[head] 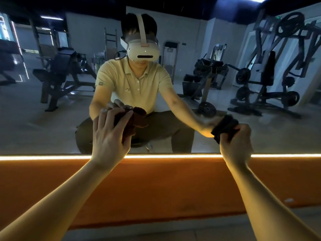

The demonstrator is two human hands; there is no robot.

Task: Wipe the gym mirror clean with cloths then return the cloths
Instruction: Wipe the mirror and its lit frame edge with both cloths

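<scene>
I judge the mirror (52,122) to be rigid, slick and breakable, so I press evenly. Both cloths look soft and light, and sit on the glass near its lower edge. My left hand (109,134) presses the brown cloth (129,124) flat with fingers straight and spread. My right hand (236,141) grips the dark cloth (224,127) wadded up — best held by its bulk.

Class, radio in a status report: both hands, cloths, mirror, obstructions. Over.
Left hand flat, pressing brown fabric cloth on large wall mirror. Right hand gripping dark bunched cloth against glass. Nothing blocking either.
</scene>
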